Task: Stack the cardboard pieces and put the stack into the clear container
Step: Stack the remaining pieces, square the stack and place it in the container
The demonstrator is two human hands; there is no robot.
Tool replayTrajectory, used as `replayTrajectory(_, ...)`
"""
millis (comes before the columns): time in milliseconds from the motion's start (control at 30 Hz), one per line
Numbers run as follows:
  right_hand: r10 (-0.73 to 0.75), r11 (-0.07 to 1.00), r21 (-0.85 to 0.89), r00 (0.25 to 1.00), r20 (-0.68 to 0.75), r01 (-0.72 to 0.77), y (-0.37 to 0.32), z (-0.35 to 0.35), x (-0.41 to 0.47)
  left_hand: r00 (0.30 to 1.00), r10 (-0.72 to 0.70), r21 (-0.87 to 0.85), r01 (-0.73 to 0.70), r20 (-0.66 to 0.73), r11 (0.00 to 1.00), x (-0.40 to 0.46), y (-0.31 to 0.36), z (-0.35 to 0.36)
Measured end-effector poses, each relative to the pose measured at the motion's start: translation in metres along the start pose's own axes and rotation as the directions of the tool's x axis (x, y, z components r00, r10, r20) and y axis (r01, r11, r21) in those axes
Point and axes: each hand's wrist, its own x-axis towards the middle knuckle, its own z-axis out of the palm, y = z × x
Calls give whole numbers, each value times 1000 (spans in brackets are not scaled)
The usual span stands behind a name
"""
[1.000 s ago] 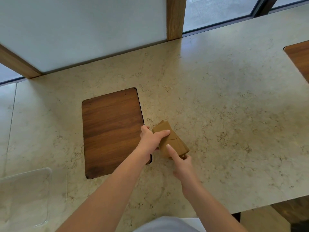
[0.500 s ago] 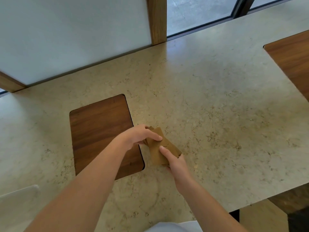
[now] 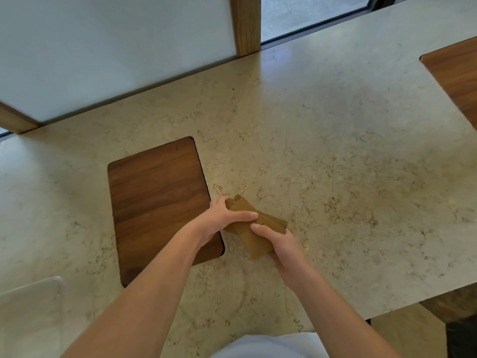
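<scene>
1. Gripping the cardboard pieces [image 3: 247, 237] with both hands, just above the stone countertop [image 3: 335, 156], right beside the near right corner of the wood inlay [image 3: 157, 202].
2. Left hand [image 3: 219, 220]: closed around the far/left end of the bundle, index finger laid across its top, thumb on the far edge.
3. Right hand [image 3: 281, 245]: closed on the near/right end, thumb on top, remaining fingers hidden underneath.
4. Pieces are not squared up: one brown piece points toward the camera, another fans out to the right, edges misaligned. Can't tell how many pieces are in the bundle.
5. Can't tell if the bundle touches the countertop or is held just off it.
6. Clear container [image 3: 31, 306]: bottom-left corner of the view, well apart from the hands, only partly in frame.
7. Second wood inlay [image 3: 456, 76] at the right edge, far from the work.
8. White panel [image 3: 116, 52] and a wooden post [image 3: 245, 24] run along the far side of the counter.
</scene>
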Motion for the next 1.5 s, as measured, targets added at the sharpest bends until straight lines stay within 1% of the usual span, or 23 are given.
replayTrajectory(67, -5, 1000, -7, 1000, 16, 5, 0, -1, 0, 1000, 6, -44, -7, -3, 999, -3, -3, 3)
replayTrajectory(167, -32, 999, -4, 998, 45, 33, 1, 0, 0, 999, -9, -136, 14, 40, 991, -6, -6, 2)
replayTrajectory(267, -25, 999, -26, 999, 45, 27, 8, 0, 4, 996, 1, -121, 10, 90, 993, -14, -10, -1)
replayTrajectory(333, -25, 994, -109, 999, 24, 28, 15, -1, 9, 991, 10, -125, 7, 131, 992, -22, -18, -5)
replayTrajectory(400, -71, 957, -278, 997, 40, 79, 19, -2, 8, 989, 22, -118, -4, 147, 993, -30, -31, -11)
replayTrajectory(467, -140, 894, -412, 983, 120, 178, 24, -5, 3, 985, 58, -67, -47, 160, 997, -38, -50, -15)
replayTrajectory(533, -189, 821, -492, 951, 243, 289, 30, -8, 1, 987, 83, 12, -86, 139, 996, -44, -72, -12)
replayTrajectory(600, -257, 730, -545, 905, 340, 412, 30, -17, -1, 989, 132, 119, -138, 61, 983, -51, -89, -3)
replayTrajectory(667, -316, 620, -591, 853, 415, 517, 34, -26, 3, 980, 198, 167, -190, -34, 967, -56, -108, 12)
replayTrajectory(700, -342, 555, -605, 820, 459, 570, 37, -30, 3, 968, 239, 182, -222, -76, 958, -59, -119, 20)
replayTrajectory(767, -395, 427, -621, 753, 526, 658, 43, -37, 4, 922, 349, 219, -311, -169, 925, -66, -134, 37)
replayTrajectory(833, -407, 313, -680, 740, 535, 663, 44, -36, 4, 867, 422, 220, -372, -266, 902, -68, -143, 46)
replayTrajectory(867, -398, 262, -723, 754, 523, 640, 42, -35, 6, 849, 436, 213, -387, -297, 897, -68, -148, 49)
replayTrajectory(900, -393, 208, -763, 767, 508, 612, 41, -35, 7, 830, 455, 219, -402, -322, 889, -68, -152, 52)
replayTrajectory(967, -386, 124, -792, 764, 517, 598, 41, -38, 6, 797, 492, 253, -425, -351, 869, -71, -158, 58)
replayTrajectory(1067, -352, 9, -767, 720, 598, 642, 46, -49, 12, 772, 527, 269, -455, -355, 849, -74, -175, 64)
replayTrajectory(1133, -310, -94, -738, 685, 659, 668, 47, -54, 17, 757, 561, 304, -477, -336, 825, -75, -187, 64)
replayTrajectory(1200, -271, -206, -699, 646, 713, 685, 49, -58, 25, 747, 584, 377, -466, -317, 801, -72, -195, 64)
replayTrajectory(1233, -265, -239, -687, 635, 726, 686, 49, -58, 27, 734, 601, 425, -457, -317, 782, -70, -196, 64)
replayTrajectory(1333, -283, -286, -684, 623, 729, 671, 52, -57, 28, 702, 634, 513, -433, -324, 741, -65, -196, 70)
replayTrajectory(1500, -296, -284, -683, 616, 730, 673, 54, -50, 23, 645, 676, 520, -465, -355, 717, -70, -192, 74)
